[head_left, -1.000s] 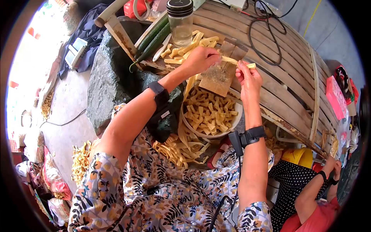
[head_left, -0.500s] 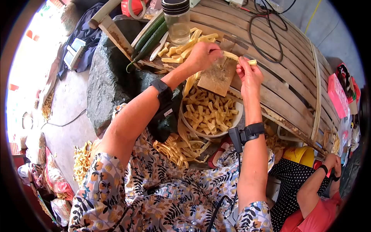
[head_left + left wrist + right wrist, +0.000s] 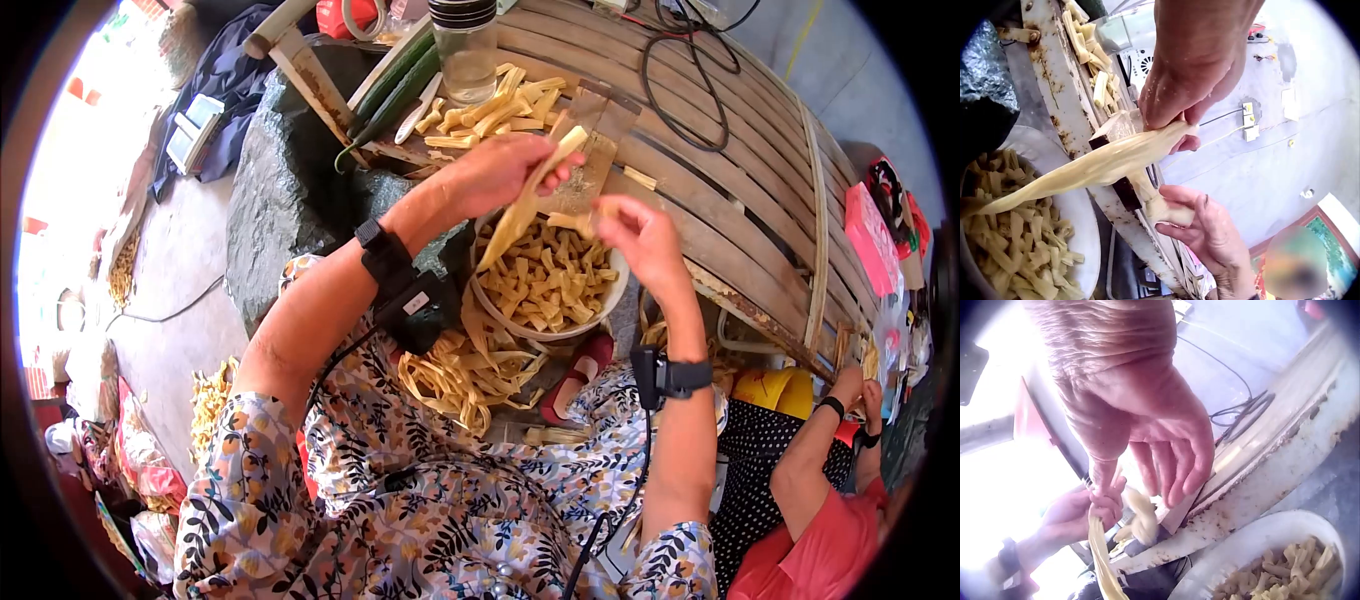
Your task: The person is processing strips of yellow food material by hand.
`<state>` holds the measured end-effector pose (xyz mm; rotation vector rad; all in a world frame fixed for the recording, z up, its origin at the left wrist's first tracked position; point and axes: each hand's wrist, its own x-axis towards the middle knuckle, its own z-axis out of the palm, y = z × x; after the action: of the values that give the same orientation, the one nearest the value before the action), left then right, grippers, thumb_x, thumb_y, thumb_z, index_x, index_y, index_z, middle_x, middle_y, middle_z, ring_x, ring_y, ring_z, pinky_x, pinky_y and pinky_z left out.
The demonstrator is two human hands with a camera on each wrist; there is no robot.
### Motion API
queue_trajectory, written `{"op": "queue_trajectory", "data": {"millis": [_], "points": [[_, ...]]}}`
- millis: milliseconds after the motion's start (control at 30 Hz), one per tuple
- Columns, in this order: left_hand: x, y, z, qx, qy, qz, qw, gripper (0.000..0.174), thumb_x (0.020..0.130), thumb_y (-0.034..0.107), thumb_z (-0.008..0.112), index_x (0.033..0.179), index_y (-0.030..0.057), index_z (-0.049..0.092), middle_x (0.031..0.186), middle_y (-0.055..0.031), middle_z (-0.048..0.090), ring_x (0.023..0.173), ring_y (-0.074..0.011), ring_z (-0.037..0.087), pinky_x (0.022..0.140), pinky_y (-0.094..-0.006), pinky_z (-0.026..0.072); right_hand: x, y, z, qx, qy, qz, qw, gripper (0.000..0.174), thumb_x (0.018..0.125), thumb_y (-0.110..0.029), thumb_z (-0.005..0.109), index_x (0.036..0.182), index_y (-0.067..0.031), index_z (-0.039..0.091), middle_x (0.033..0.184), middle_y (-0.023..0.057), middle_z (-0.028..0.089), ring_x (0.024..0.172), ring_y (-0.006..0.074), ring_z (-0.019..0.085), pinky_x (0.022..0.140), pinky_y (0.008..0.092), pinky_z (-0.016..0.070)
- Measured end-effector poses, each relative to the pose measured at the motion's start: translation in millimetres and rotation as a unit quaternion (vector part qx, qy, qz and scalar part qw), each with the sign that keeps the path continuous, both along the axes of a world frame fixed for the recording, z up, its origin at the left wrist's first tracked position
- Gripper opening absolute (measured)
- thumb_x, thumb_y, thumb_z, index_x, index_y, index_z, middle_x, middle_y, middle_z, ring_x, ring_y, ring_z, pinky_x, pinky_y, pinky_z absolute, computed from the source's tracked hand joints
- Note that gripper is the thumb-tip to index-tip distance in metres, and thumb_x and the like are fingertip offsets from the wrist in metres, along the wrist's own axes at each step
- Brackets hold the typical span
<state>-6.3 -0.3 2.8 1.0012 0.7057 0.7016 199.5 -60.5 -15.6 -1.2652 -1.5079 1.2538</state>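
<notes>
My left hand [image 3: 510, 175] grips a long, pale yellow strip [image 3: 1104, 162] near its upper end. The strip's tail hangs slantwise over the left of a white basin [image 3: 625, 290]. To the right of it, my right hand [image 3: 645, 240] is above the basin's far rim. Its thumb and fingers are around a short, knotted yellow piece [image 3: 1169, 212], blurred in the head view. Similar short pieces [image 3: 545, 285] fill the basin. Behind the hands, a wooden board [image 3: 600, 160] with a dark blade-like strip across it lies on the slatted bench [image 3: 740, 220].
More yellow strips [image 3: 500, 105] lie beside a glass jar [image 3: 467, 60], near cucumbers [image 3: 400, 95] and a white-handled knife [image 3: 420, 108]. Long peeled strips [image 3: 460, 380] are heaped below the basin. A black cable [image 3: 690, 130] loops across the bench. Another person [image 3: 820, 480] sits at right.
Earlier both hands held a strip stretched over the board. Now they are apart: the left holds a long strip slantwise, and the right has come down toward the basin with a short piece.
</notes>
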Motion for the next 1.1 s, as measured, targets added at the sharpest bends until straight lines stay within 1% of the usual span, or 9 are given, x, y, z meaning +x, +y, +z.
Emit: {"op": "queue_trajectory", "data": {"millis": [67, 333, 600, 733, 767, 867, 967, 1000, 1100], "points": [[-3, -5, -7, 0.037, -0.012, -0.020, 0.999, 0.024, 0.089, 0.014, 0.044, 0.104, -0.0027, 0.054, 0.076, -0.0004, 0.054, 0.068, -0.0094, 0.049, 0.069, -0.0212, 0.0418, 3, -11, 6, 0.044, -0.117, -0.017, 0.992, 0.032, 0.077, -0.019, 0.067, 0.100, 0.0009, 0.059, 0.079, 0.0066, 0.061, 0.071, 0.0117, 0.056, 0.066, 0.0247, 0.0459], [8, -33, -13, 0.186, 0.091, -0.078, 0.975, 0.019, 0.086, 0.010, 0.051, 0.101, -0.0019, 0.054, 0.081, -0.0048, 0.059, 0.072, -0.0091, 0.055, 0.067, -0.0220, 0.0442, -12, -4, 14, -0.036, 0.123, -0.071, 0.989, 0.017, 0.081, -0.012, 0.060, 0.092, 0.0015, 0.061, 0.074, 0.0042, 0.061, 0.057, 0.0046, 0.052, 0.051, 0.0158, 0.0414], [-8, -41, -12, 0.255, 0.261, -0.060, 0.929, 0.017, 0.085, 0.012, 0.052, 0.098, 0.0015, 0.058, 0.072, -0.0017, 0.057, 0.064, -0.0036, 0.052, 0.056, -0.0190, 0.0424, 1, -1, 13, 0.076, 0.028, -0.067, 0.994, 0.017, 0.083, -0.013, 0.059, 0.093, 0.0011, 0.061, 0.084, 0.0025, 0.062, 0.076, 0.0075, 0.056, 0.070, 0.0199, 0.0445], [2, -47, -28, 0.555, 0.284, -0.004, 0.782, 0.018, 0.079, 0.008, 0.053, 0.096, 0.0004, 0.057, 0.075, -0.0142, 0.059, 0.065, -0.0281, 0.057, 0.058, -0.0312, 0.0455, -15, -1, -4, 0.041, -0.072, -0.063, 0.995, 0.019, 0.085, -0.018, 0.056, 0.088, 0.0001, 0.061, 0.076, 0.0062, 0.063, 0.071, 0.0111, 0.059, 0.063, 0.0230, 0.0462], [4, -50, -27, 0.527, 0.302, -0.031, 0.794, 0.019, 0.078, 0.008, 0.053, 0.095, 0.0004, 0.056, 0.081, -0.0187, 0.058, 0.074, -0.0379, 0.054, 0.063, -0.0357, 0.0455, -20, -2, -16, 0.141, -0.172, -0.064, 0.973, 0.018, 0.084, -0.017, 0.055, 0.080, -0.0003, 0.061, 0.064, 0.0067, 0.060, 0.059, 0.0123, 0.059, 0.053, 0.0242, 0.0448], [2, -54, -24, 0.561, 0.315, -0.057, 0.764, 0.018, 0.077, 0.010, 0.057, 0.093, 0.0006, 0.056, 0.079, -0.0167, 0.058, 0.072, -0.0319, 0.057, 0.062, -0.0338, 0.0454, -25, -12, -13, -0.018, -0.160, -0.061, 0.985, 0.021, 0.083, -0.018, 0.056, 0.074, 0.0004, 0.061, 0.055, 0.0061, 0.056, 0.048, 0.0115, 0.054, 0.045, 0.0243, 0.0405], [-7, -55, -16, 0.457, 0.272, -0.095, 0.841, 0.019, 0.076, 0.011, 0.061, 0.091, 0.0009, 0.057, 0.076, -0.0125, 0.059, 0.067, -0.0216, 0.058, 0.060, -0.0307, 0.0449, -16, -24, -12, 0.003, -0.123, -0.090, 0.988, 0.017, 0.081, -0.014, 0.059, 0.071, -0.0008, 0.062, 0.050, 0.0000, 0.051, 0.041, 0.0067, 0.042, 0.039, 0.0227, 0.0328], [-12, -53, -12, 0.417, 0.281, -0.121, 0.856, 0.019, 0.076, 0.011, 0.064, 0.091, 0.0016, 0.057, 0.074, -0.0067, 0.060, 0.066, -0.0110, 0.055, 0.059, -0.0261, 0.0441, -10, -26, -10, -0.005, -0.110, -0.097, 0.989, 0.016, 0.081, -0.014, 0.059, 0.071, -0.0011, 0.062, 0.050, -0.0009, 0.051, 0.041, 0.0056, 0.040, 0.039, 0.0219, 0.0313], [-30, -40, -12, 0.375, 0.276, -0.100, 0.879, 0.017, 0.078, 0.011, 0.062, 0.093, 0.0043, 0.059, 0.074, -0.0011, 0.059, 0.066, -0.0066, 0.053, 0.060, -0.0214, 0.0440, 5, -30, -7, -0.068, -0.102, -0.052, 0.991, 0.008, 0.079, -0.007, 0.059, 0.078, 0.0004, 0.063, 0.054, -0.0029, 0.050, 0.041, 0.0033, 0.035, 0.037, 0.0196, 0.0248]]}}
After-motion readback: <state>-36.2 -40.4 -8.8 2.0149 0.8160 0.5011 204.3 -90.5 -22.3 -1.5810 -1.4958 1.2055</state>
